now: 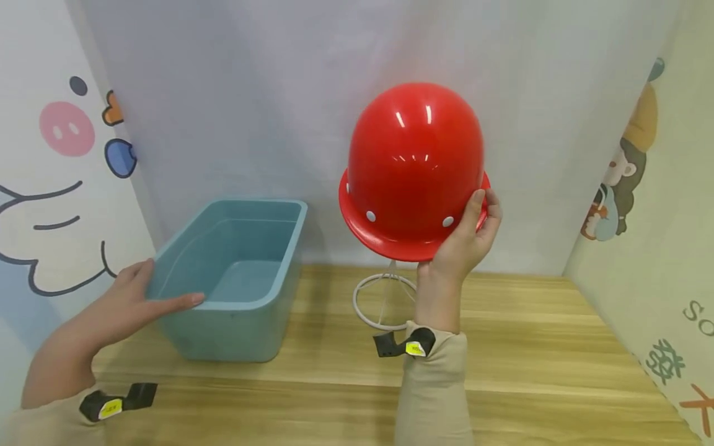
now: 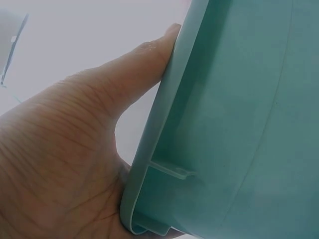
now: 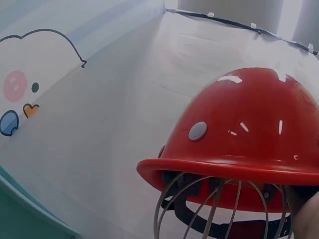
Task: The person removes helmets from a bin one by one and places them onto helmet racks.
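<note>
Pale cloth (image 1: 223,111) hangs behind a wood-grain surface (image 1: 530,347), with cartoon-printed panels (image 1: 50,204) at both sides. Near the cloth, the right hand (image 1: 465,244) grips the right edge of a red helmet (image 1: 415,161), which is dome up. Wires of a white stand (image 1: 355,301) show under its brim; whether the two touch cannot be told. The left hand (image 1: 131,294) is spread wide at the near left corner of a blue-green bin (image 1: 223,334), thumb straight along the rim, fingers mostly hidden. As for progress, the helmet is in hand and outside the bin; letting go of it seems to be left.
</note>
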{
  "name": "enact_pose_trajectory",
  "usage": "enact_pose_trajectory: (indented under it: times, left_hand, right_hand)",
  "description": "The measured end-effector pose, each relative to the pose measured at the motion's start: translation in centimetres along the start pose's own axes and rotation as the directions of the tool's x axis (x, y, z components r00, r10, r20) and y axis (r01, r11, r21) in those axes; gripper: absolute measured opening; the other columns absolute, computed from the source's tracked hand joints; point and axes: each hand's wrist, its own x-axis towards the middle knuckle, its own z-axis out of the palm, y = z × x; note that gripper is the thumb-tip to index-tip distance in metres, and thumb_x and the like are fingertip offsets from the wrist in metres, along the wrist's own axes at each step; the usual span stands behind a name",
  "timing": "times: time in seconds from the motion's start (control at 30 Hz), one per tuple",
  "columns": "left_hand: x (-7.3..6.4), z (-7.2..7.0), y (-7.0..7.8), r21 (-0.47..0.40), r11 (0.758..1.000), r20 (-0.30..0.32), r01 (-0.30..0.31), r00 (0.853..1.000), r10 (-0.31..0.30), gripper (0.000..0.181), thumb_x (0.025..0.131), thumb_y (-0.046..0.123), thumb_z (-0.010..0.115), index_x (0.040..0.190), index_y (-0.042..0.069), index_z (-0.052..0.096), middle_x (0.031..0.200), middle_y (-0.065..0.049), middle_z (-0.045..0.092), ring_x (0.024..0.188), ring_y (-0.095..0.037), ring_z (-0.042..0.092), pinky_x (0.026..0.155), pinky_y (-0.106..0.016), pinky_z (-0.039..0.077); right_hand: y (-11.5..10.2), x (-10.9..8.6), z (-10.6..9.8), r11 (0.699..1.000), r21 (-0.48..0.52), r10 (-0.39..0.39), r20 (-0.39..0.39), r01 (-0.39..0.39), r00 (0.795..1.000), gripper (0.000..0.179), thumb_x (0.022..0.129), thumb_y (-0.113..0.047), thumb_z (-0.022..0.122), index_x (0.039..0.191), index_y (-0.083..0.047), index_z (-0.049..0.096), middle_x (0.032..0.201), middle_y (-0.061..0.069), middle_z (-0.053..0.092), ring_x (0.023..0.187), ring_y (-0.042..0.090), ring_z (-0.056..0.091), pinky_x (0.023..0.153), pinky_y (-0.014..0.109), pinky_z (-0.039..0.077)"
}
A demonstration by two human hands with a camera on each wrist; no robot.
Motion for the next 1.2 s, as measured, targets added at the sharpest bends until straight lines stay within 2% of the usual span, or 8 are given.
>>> enact_pose_trajectory:
  times: [0.2, 0.4, 0.7, 1.2]
  left_hand:
    - [0.2, 0.2, -0.2, 0.005, 1.000, 0.002, 0.007, 1.000, -0.007, 0.121, 0.093, 0.062, 0.060, 0.151, -0.005, -0.023, 0.153, -0.046, -0.011, 0.135, -0.069, 0.008, 0.093, -0.082, 0.029]
    - [0.1, 0.1, 0.0, -0.010, 1.000, 0.002, 0.009, 1.000, -0.009, 0.121, 0.093, 0.061, 0.060, 0.152, -0.004, -0.023, 0.153, -0.046, -0.010, 0.135, -0.068, 0.010, 0.093, -0.081, 0.029]
    - [-0.3, -0.1, 0.4, 0.004, 1.000, 0.007, 0.009, 1.000, -0.009, 0.120, 0.094, 0.062, 0.059, 0.151, -0.006, -0.022, 0.153, -0.047, -0.009, 0.135, -0.068, 0.011, 0.092, -0.081, 0.031]
    - [-0.3, -0.1, 0.5, 0.012, 1.000, -0.005, -0.006, 1.000, 0.006, 0.118, 0.094, 0.060, 0.059, 0.152, -0.007, -0.019, 0.151, -0.048, -0.005, 0.133, -0.069, 0.014, 0.092, -0.081, 0.031]
  right_hand:
    - [1.6, 1.1, -2.2, 0.996, -0.045, 0.078, -0.070, -0.082, 0.994, 0.052, 0.096, -0.023, 0.070, 0.137, -0.005, 0.045, 0.134, 0.009, 0.059, 0.123, 0.030, 0.058, 0.099, 0.046, 0.052]
    - [2.7, 1.5, -3.4, 0.982, -0.110, 0.137, -0.135, -0.153, 0.981, 0.035, 0.099, -0.019, 0.063, 0.130, -0.007, 0.052, 0.129, 0.008, 0.060, 0.119, 0.027, 0.058, 0.097, 0.043, 0.053]
    - [3.3, 1.5, -4.5, 0.975, -0.150, 0.144, -0.121, -0.162, 0.982, 0.030, 0.101, -0.016, 0.052, 0.129, -0.007, 0.052, 0.130, 0.009, 0.059, 0.122, 0.027, 0.057, 0.097, 0.043, 0.053]
    - [3.6, 1.6, -5.2, 0.979, -0.112, 0.158, -0.094, -0.168, 0.983, 0.029, 0.101, -0.012, 0.043, 0.127, -0.005, 0.055, 0.128, 0.011, 0.059, 0.120, 0.029, 0.057, 0.098, 0.043, 0.051]
